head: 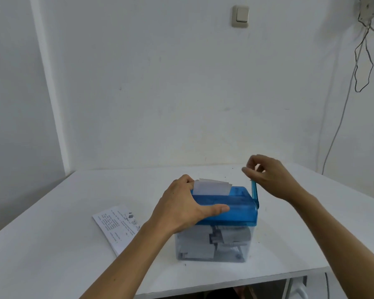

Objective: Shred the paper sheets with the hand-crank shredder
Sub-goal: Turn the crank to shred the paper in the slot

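Holding the hand-crank shredder (pixel 235 210) steady looks like the left hand's (pixel 181 208) whole job here. Its grip is spread wide over the left end of the blue lid, thumb laid along the front and fingers hooked over the far edge right beside the paper. My guess is that's there to stop the light plastic box from sliding or tipping while the handle goes round.

The right hand (pixel 268 175) has a narrow pinch grip on the top of the crank (pixel 254 193). The fingertips cover the knob, so I can't see exactly how it's held. A pinch makes sense though, since it lets the knob spin freely.

The shredder sits near the middle of the white table (pixel 52 234), towards the front edge. Its long axis runs left to right, with the crank on the right end and the crank arm pointing almost straight up.

The paper sheet (pixel 212 187) stands upright in the slot, broad face towards the camera. Only a short strip still shows above the lid, so I'd say this sheet is nearly through.

The clear bin (pixel 214 244) underneath is already pretty stuffed with shreds. A printed sheet (pixel 115 225) lies flat on the table just left of the shredder, probably next in line, with the left forearm over its near corner.
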### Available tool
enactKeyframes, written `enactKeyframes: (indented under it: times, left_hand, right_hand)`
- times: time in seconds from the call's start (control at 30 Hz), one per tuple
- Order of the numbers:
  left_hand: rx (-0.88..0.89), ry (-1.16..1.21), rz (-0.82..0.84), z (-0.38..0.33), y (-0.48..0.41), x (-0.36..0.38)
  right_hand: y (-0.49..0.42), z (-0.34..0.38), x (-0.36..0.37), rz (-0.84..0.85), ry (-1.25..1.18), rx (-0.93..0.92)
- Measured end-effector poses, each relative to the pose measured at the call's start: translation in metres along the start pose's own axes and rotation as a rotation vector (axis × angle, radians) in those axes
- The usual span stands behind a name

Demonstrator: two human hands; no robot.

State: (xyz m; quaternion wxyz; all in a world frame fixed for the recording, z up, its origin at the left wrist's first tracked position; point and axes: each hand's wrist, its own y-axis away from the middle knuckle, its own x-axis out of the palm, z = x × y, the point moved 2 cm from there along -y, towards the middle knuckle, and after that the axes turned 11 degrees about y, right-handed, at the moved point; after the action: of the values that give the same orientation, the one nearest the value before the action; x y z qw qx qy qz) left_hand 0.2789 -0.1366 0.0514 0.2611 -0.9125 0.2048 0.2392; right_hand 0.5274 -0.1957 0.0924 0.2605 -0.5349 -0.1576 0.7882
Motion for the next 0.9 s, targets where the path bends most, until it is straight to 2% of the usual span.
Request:
enactKeyframes:
  times: [0.2, 0.33, 0.53, 0.63, 0.77, 0.83, 0.9]
  left_hand:
    - [0.004, -0.036, 0.0, -0.001, -0.001, 0.0]
    - [0.019, -0.135, -0.003, -0.002, 0.0, 0.001]
    - [-0.003, -0.173, -0.014, -0.004, 0.001, 0.002]
    - [-0.003, -0.185, -0.011, -0.005, 0.0, 0.002]
    - [-0.016, -0.178, 0.017, -0.006, 0.001, 0.002]
    - [-0.022, -0.173, 0.036, -0.007, -0.001, 0.0]
    - [-0.031, -0.172, 0.064, -0.007, -0.001, 0.0]
  right_hand:
    - [0.003, -0.021, 0.042, -0.01, -0.074, 0.165]
    - [0.04, -0.025, 0.07, 0.212, -0.012, 0.251]
    - [0.104, -0.014, 0.059, 0.268, -0.177, 0.395]
    - [0.119, -0.008, 0.039, 0.268, -0.168, 0.313]
    - [0.123, -0.006, 0.014, 0.392, -0.332, 0.151]
    - [0.116, -0.003, 0.002, 0.472, -0.267, 0.049]
    - [0.103, 0.002, -0.011, 0.48, -0.268, -0.03]
